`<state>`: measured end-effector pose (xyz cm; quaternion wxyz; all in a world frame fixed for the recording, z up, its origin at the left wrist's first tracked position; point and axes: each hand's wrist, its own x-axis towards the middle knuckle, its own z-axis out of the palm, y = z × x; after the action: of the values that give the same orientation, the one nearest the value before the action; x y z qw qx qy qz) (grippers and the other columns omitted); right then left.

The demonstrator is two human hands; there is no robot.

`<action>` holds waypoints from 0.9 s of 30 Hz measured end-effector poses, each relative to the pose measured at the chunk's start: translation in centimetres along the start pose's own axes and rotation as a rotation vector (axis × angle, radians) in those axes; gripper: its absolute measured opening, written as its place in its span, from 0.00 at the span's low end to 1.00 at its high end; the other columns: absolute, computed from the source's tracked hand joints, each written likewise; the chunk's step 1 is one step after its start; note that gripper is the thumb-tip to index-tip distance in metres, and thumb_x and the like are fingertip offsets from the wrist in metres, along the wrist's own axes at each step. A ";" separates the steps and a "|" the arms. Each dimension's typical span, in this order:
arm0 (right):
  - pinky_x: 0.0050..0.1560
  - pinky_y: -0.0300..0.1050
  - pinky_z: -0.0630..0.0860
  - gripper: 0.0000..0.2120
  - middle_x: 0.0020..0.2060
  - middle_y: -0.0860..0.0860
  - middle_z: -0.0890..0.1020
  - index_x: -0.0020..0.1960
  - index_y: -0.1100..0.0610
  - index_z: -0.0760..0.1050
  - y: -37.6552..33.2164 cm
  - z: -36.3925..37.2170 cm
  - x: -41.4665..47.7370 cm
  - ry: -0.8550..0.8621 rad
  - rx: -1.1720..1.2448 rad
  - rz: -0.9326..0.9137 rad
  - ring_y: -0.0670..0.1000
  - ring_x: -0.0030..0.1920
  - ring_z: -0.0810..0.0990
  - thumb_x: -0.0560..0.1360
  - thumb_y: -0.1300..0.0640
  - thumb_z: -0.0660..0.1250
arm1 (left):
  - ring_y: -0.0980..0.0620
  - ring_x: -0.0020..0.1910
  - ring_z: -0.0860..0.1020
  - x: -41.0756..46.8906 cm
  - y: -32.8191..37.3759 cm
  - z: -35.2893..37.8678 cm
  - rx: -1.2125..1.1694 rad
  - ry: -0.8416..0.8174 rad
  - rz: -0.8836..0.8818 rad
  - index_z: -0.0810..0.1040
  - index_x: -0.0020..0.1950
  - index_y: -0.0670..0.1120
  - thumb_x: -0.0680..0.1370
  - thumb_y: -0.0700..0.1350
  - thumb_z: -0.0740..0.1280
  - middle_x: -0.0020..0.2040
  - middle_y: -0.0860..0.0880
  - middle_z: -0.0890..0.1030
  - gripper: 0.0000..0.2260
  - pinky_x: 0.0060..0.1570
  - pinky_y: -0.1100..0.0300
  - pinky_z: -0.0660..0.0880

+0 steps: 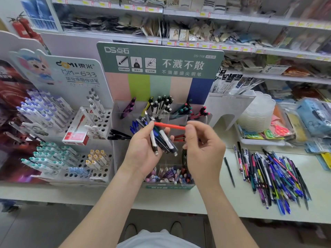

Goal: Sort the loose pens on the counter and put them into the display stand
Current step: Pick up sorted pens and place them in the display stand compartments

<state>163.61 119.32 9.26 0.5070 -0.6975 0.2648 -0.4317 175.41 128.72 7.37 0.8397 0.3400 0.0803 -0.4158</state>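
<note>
Pens at the fingers: one orange pen, thin, smooth and straight, lies almost level in the air in front of the display stand. The right hand pinches its right end between thumb and index finger, and the other fingers are loosely bent.
Left hand: palm up, fingers curled round a bundle of pens with dark, white and blue plastic barrels. The thumb tip is at the left end of the orange pen.
Display stand: clear plastic compartments in steps under a green card header with pastel stripes. It stands on the counter, directly behind both hands.
Compartments: purple pens, black-and-white pens, teal pens and red-tipped pens lean in the upper row. Blue pens sit lower. The front box holds mixed pastel pens and is partly hidden by the wrists.
Loose pens: a large mixed pile lies flat on the counter, to the right of the stand, with many blue, black and purple barrels. One black pen lies alone between the pile and the stand.
Counter surface: pale, smooth and flat.
Left side: a white stand with round holes holds white pens with purple, teal and yellow caps. A red-and-white box lies on it.
Right side, behind the pile: a stack of translucent trays with wavy edges.
Background: shelves with yellow price tags, and the goods on them are blurred.
</note>
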 end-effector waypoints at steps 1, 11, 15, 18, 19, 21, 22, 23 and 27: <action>0.37 0.43 0.79 0.05 0.39 0.50 0.84 0.56 0.54 0.84 -0.1 -0.2 0.2 0.073 0.033 0.028 0.51 0.35 0.83 0.84 0.58 0.69 | 0.45 0.50 0.83 0.1 -0.1 -0.1 0.022 0.014 0.004 0.77 0.62 0.39 0.87 0.47 0.64 0.50 0.41 0.81 0.11 0.58 0.43 0.83; 0.43 0.34 0.73 0.06 0.43 0.48 0.83 0.55 0.57 0.82 3.9 -1.8 2.4 0.287 -0.324 -0.071 0.45 0.41 0.79 0.85 0.59 0.66 | 0.48 0.47 0.82 0.9 -0.3 -0.4 0.056 0.008 0.004 0.74 0.67 0.38 0.87 0.45 0.63 0.48 0.43 0.80 0.12 0.52 0.49 0.83; 0.52 0.44 0.76 0.07 0.47 0.51 0.79 0.57 0.56 0.86 7.1 -0.7 2.8 -0.067 -0.638 -0.229 0.53 0.48 0.76 0.84 0.58 0.69 | 0.49 0.48 0.82 0.9 -0.4 -0.3 0.095 0.006 0.084 0.75 0.68 0.37 0.87 0.42 0.64 0.50 0.44 0.81 0.12 0.51 0.51 0.83; 0.54 0.52 0.73 0.11 0.51 0.52 0.76 0.59 0.52 0.86 6.9 0.3 2.4 -0.063 -0.779 -0.249 0.55 0.52 0.70 0.85 0.53 0.65 | 0.49 0.49 0.82 0.7 -0.5 0.0 0.129 -0.001 0.134 0.76 0.68 0.38 0.86 0.39 0.65 0.52 0.45 0.82 0.11 0.52 0.50 0.82; 0.54 0.51 0.72 0.11 0.51 0.51 0.76 0.58 0.52 0.85 5.9 0.5 2.1 -0.028 -0.707 -0.234 0.54 0.53 0.70 0.85 0.53 0.64 | 0.49 0.49 0.82 0.6 -0.4 0.1 0.127 0.000 0.140 0.76 0.67 0.39 0.86 0.39 0.65 0.53 0.45 0.82 0.10 0.53 0.50 0.82; 0.50 0.45 0.74 0.06 0.48 0.49 0.78 0.56 0.52 0.81 3.0 0.8 1.2 -0.077 -0.451 -0.181 0.50 0.49 0.75 0.83 0.52 0.67 | 0.48 0.49 0.81 0.7 -0.3 0.3 0.093 -0.001 0.153 0.77 0.64 0.41 0.86 0.38 0.65 0.53 0.45 0.81 0.08 0.54 0.49 0.80; 0.45 0.43 0.75 0.05 0.44 0.48 0.79 0.56 0.50 0.78 1.7 1.0 0.5 -0.167 -0.359 -0.128 0.48 0.44 0.78 0.82 0.50 0.70 | 0.49 0.49 0.81 0.8 -0.3 0.3 0.071 0.003 0.162 0.77 0.62 0.42 0.85 0.38 0.66 0.52 0.45 0.81 0.06 0.54 0.49 0.80; 0.41 0.43 0.76 0.08 0.40 0.46 0.80 0.56 0.48 0.75 0.6 1.2 -0.1 -0.276 -0.323 -0.061 0.47 0.39 0.80 0.80 0.48 0.72 | 0.49 0.48 0.81 0.8 -0.2 0.3 0.056 0.007 0.170 0.78 0.61 0.43 0.85 0.38 0.66 0.51 0.45 0.82 0.06 0.53 0.50 0.80; 0.39 0.51 0.82 0.09 0.32 0.50 0.85 0.62 0.41 0.77 -0.1 1.6 -1.0 -0.557 -0.244 0.191 0.50 0.28 0.84 0.83 0.50 0.69 | 0.50 0.44 0.81 0.6 0.3 0.0 0.107 0.052 0.217 0.75 0.64 0.42 0.85 0.38 0.66 0.44 0.46 0.80 0.08 0.50 0.49 0.81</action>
<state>164.55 120.90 8.87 0.5109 -0.8164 0.2300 -0.1397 176.05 128.43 7.27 0.8580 0.4019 0.0423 -0.3172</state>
